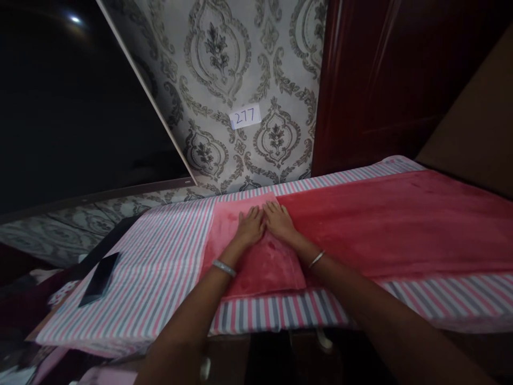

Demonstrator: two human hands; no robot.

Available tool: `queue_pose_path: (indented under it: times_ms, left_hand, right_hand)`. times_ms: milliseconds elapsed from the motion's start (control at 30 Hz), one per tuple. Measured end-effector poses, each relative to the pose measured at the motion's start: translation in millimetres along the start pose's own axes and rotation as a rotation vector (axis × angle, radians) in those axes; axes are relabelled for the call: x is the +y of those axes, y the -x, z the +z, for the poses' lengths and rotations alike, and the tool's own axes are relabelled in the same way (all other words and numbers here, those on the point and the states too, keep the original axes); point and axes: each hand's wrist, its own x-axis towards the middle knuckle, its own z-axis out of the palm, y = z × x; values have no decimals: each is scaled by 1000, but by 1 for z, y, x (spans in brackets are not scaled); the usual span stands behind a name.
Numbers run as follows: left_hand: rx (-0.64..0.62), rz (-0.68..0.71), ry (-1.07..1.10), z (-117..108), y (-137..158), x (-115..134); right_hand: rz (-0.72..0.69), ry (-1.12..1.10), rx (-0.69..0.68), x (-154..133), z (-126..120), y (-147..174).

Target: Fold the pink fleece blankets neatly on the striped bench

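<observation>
A long red plush cloth point(393, 230) lies spread over a striped sheet, and its left end is folded back over itself. On this folded flap point(256, 267) both of my hands rest side by side near its far edge. My left hand point(251, 226) lies flat on the flap, fingers pointing away from me. My right hand point(278, 220) lies flat beside it, fingers stretched out, close to the flap's right edge. The thumbs are near each other; neither hand grips anything. A bracelet circles each wrist.
The striped sheet point(160, 267) covers the table under the cloth. A dark phone point(100, 278) lies at its left. Behind stand a patterned wall with a paper marked 277 point(245, 116), a large dark screen point(80, 107) and a dark red wooden panel point(368, 80).
</observation>
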Motion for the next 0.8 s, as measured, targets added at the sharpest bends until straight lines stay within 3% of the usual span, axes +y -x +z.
queue_pose_path:
  times_ms: [133,267,367,600,800]
  left_hand:
    - [-2,-7,-17,17,-3,8]
    - [8,12,-4,25,-3,0]
    - [-24,-8,-22,23,-4,-22]
    - [-11,-277,-101,15,6,-97]
    - [75,-393,-140,22,10,-104]
  right_hand:
    - [16,30,-40,6,18,5]
    - [13,26,-32,9,26,7]
    - [20,9,-40,10,25,5]
    - [28,-28,-58,10,23,4]
    - [28,-27,-56,10,23,5]
